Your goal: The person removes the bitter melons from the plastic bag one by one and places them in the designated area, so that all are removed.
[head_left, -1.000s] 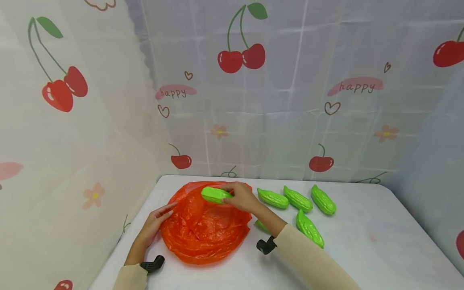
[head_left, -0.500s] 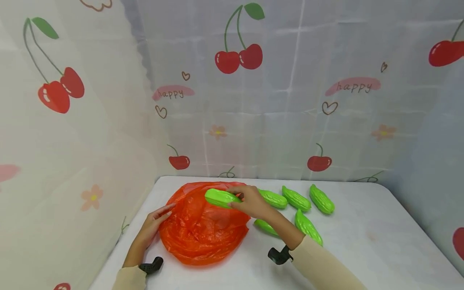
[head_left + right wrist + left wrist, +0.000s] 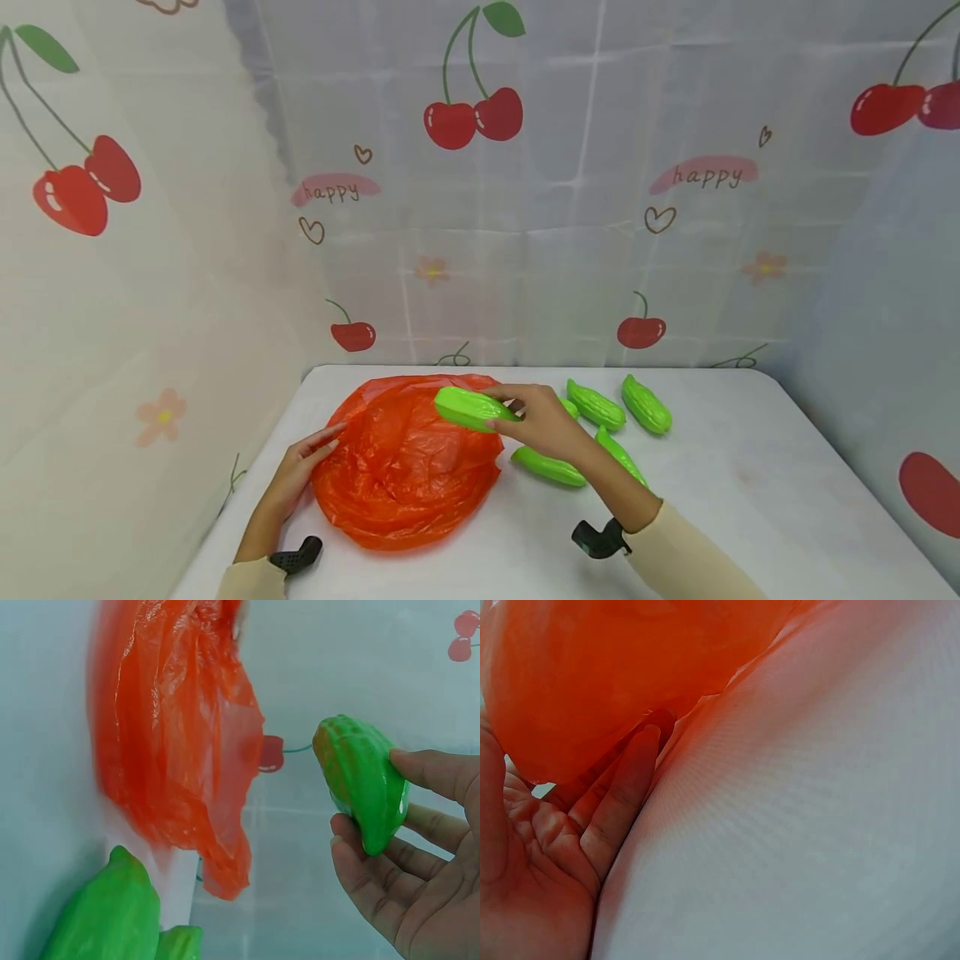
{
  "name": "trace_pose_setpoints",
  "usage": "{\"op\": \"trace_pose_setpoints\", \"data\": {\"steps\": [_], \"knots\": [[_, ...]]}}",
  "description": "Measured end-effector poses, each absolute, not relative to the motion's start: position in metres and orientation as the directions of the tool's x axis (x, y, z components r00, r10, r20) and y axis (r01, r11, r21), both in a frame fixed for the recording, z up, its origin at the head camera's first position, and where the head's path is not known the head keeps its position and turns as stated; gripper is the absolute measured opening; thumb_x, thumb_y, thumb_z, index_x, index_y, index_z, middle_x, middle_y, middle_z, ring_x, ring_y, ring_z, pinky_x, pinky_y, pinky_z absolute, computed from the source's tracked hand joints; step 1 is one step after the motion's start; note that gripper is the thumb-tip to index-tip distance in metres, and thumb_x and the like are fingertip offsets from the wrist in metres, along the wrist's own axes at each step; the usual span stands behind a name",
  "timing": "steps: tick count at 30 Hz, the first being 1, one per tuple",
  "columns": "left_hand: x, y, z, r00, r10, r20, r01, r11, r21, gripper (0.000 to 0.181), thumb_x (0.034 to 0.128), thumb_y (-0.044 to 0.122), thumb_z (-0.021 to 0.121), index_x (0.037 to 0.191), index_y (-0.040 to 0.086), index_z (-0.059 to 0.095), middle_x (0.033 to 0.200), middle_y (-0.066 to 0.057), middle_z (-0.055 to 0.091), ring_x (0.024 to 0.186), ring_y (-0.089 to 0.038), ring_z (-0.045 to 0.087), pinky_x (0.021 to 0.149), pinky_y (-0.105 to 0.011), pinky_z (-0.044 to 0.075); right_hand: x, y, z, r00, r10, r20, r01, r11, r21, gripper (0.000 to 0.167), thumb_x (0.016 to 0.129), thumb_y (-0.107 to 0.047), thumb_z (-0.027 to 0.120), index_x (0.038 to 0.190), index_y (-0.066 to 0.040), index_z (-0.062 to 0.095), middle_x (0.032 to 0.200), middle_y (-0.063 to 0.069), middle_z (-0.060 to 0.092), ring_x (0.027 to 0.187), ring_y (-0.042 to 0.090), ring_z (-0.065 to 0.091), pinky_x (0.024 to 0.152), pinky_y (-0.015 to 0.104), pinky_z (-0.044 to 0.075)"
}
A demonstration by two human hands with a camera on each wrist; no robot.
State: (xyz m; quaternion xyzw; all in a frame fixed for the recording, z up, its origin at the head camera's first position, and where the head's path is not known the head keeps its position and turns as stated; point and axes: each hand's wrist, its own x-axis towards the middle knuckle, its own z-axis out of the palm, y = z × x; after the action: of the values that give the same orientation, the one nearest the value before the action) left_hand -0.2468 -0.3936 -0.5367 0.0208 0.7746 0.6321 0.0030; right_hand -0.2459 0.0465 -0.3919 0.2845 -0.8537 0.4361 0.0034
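Note:
A plastic bitter melon (image 3: 472, 408) is pinched between the thumb and fingers of my right hand (image 3: 543, 421), above the right part of an orange-red plastic bag (image 3: 405, 475). In the right wrist view the held bitter melon (image 3: 364, 776) is apart from the bag (image 3: 172, 735), its narrow end toward the palm. My left hand (image 3: 296, 471) touches the bag's left side with fairly straight fingers. The left wrist view shows that hand's fingers (image 3: 622, 784) against the lower side of the bag, partly covered by it.
Several more bitter melons lie on the white table right of the bag, one at the back (image 3: 647, 404) and one nearer (image 3: 551, 467). My right forearm partly covers another (image 3: 618, 454). A cherry-print curtain (image 3: 525, 292) stands behind the table.
My right hand, with the bitter melon, has moved right and slightly nearer relative to the bag. The head view has turned a little right. My left hand stays at the bag.

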Motion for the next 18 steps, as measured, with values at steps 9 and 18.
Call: {"op": "trace_pose_setpoints", "data": {"steps": [9, 18], "knots": [[-0.246, -0.393, -0.536, -1.000, 0.024, -0.005, 0.000, 0.186, 0.982, 0.047, 0.1050, 0.024, 0.057, 0.147, 0.004, 0.052, 0.157, -0.018, 0.041, 0.115, 0.010, 0.054, 0.092, -0.017, 0.050, -0.234, 0.076, -0.386, -0.842, -0.457, 0.285, -0.498, 0.457, -0.737, 0.044, 0.091, -0.018, 0.078, 0.132, -0.009, 0.068, 0.125, 0.005, 0.070, 0.095, 0.023, 0.067, 0.081, 0.028, 0.057], [-0.247, -0.393, -0.536, -0.999, 0.033, 0.005, 0.012, 0.198, 0.980, 0.048, 0.1055, 0.025, 0.056, 0.148, 0.004, 0.051, 0.158, -0.019, 0.039, 0.116, 0.012, 0.052, 0.094, -0.016, 0.049, -0.224, 0.103, -0.382, -0.884, -0.376, 0.278, -0.448, 0.510, -0.735, 0.043, 0.089, -0.017, 0.080, 0.130, -0.011, 0.069, 0.117, 0.002, 0.072, 0.093, 0.021, 0.067, 0.081, 0.030, 0.058]]}}
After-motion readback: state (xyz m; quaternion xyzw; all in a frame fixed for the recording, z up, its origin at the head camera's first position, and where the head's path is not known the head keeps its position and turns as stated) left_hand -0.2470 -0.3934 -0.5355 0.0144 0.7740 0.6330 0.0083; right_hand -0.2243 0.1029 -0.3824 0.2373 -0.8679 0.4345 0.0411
